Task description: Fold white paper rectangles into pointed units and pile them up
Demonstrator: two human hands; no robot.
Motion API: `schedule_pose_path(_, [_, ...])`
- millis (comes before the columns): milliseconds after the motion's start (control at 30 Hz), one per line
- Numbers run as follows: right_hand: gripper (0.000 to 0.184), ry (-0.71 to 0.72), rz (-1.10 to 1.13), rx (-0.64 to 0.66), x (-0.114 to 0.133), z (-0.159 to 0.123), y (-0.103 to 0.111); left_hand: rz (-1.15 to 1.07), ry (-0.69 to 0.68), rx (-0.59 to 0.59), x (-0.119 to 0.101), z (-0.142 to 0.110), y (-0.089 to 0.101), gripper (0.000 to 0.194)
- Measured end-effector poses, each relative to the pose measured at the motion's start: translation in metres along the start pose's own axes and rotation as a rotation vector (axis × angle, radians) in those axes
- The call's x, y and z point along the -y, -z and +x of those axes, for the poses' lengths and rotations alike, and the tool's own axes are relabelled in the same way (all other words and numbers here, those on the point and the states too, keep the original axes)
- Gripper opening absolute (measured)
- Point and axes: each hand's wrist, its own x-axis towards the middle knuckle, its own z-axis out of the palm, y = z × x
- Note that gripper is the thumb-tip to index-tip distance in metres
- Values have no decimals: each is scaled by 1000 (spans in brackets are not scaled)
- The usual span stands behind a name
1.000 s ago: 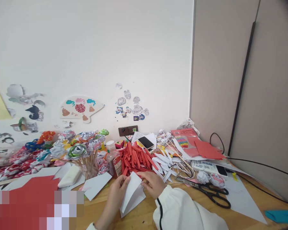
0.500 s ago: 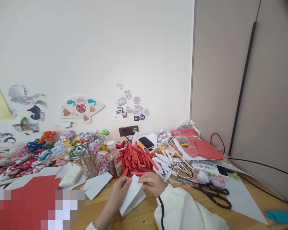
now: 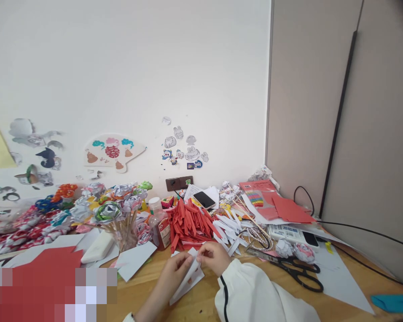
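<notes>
Between my two hands is a folded sheet of white paper (image 3: 188, 286), held low over the wooden table (image 3: 144, 295). My left hand (image 3: 174, 273) grips its left side, with thumb and fingers closed near the upper edge. At the top right edge, my right hand (image 3: 214, 258) pinches the paper between thumb and fingertips. The paper stands partly open along its fold, and some fingertips are hidden behind it. Just beyond my hands lie a heap of folded red paper strips (image 3: 190, 223) and a pile of folded white paper pieces (image 3: 228, 230).
Black-handled scissors (image 3: 298, 273) lie right of my sleeve. A bottle of reddish-brown liquid (image 3: 160, 228) stands behind my left hand, beside a cup of sticks (image 3: 124, 235). A phone (image 3: 204, 200), paper flowers (image 3: 109, 211) and red sheets (image 3: 53, 264) crowd the table's back and left.
The paper has turned and its fold now shows narrower between my hands. My left hand has moved slightly right and down, while my right hand has curled into a tighter pinch.
</notes>
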Motion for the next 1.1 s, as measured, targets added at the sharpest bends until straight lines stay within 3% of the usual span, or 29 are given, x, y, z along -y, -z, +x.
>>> schedule_pose_path(167, [11, -61, 112, -72, 3, 0, -3, -154, 62, 90, -2, -2, -5, 35])
schedule_pose_path(267, [22, -111, 210, -85, 4, 1, -3, -168, 76, 63, -2, -2, -6, 30])
schedule_pose_path(467, [16, -185, 354, -44, -2, 2, -7, -100, 64, 25, -6, -3, -6, 26])
schedule_pose_path(1000, [18, -206, 381, -103, 1, 1, -7, -145, 89, 7, -9, -3, -8, 25])
schedule_pose_path(1100, [16, -197, 352, -112, -1, 2, -7, -211, 146, 59, -6, -2, -8, 26])
